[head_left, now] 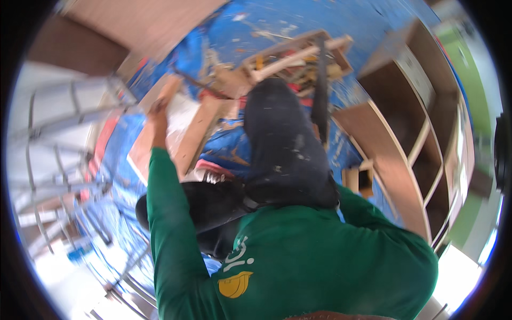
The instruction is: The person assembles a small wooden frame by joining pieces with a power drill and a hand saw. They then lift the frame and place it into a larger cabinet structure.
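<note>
The left grip touches a smooth, reddish-brown wooden frame; blur hides how tightly it closes. The right grip is out of sight. The straight-edged frame lies left of the dark-clothed knee, near a rectangular wooden box on crumpled blue tarp.

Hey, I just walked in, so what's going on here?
A person in a green long-sleeved top has their left hand at the far end of a reddish-brown, box-like wooden piece with a pale inside; blur hides how firmly it grips. The right hand is out of sight. A long wooden tray of jumbled tools sits ahead on blue sheeting, and a brown open-fronted wooden cabinet is to the right.
</note>
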`<move>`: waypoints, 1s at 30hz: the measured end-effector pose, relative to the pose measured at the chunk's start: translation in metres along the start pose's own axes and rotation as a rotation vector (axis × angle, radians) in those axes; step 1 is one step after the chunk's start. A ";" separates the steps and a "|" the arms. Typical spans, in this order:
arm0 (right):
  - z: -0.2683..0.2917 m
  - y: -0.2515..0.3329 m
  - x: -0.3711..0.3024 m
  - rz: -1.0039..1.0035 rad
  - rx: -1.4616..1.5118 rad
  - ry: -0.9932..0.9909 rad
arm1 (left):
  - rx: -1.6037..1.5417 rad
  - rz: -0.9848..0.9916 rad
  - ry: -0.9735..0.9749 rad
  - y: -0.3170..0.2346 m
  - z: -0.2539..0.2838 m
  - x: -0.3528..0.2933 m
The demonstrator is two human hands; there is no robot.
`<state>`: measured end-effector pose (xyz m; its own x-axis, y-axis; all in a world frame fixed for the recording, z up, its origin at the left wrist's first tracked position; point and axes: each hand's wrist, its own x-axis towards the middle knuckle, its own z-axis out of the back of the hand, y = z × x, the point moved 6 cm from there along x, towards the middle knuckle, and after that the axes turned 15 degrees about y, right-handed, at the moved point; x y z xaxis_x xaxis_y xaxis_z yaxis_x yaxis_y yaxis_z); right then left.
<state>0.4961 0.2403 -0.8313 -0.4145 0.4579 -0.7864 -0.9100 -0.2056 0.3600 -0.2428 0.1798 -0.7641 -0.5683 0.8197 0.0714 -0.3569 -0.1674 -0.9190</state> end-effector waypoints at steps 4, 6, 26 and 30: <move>0.002 -0.011 -0.008 -0.045 0.060 -0.039 | 0.258 0.117 0.048 0.004 -0.001 0.012; -0.002 -0.022 -0.017 -0.073 0.128 -0.071 | 0.208 0.114 0.105 -0.006 -0.017 0.023; -0.055 -0.043 -0.059 -0.210 0.195 -0.337 | 0.199 0.238 0.140 -0.023 -0.021 0.017; -0.054 -0.031 -0.056 0.025 -0.193 -0.428 | 0.017 0.211 0.164 0.004 -0.005 0.022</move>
<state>0.5471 0.1748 -0.8256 -0.4344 0.7579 -0.4867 -0.9006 -0.3592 0.2445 -0.2533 0.2002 -0.7677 -0.5042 0.8433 -0.1862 -0.2562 -0.3519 -0.9003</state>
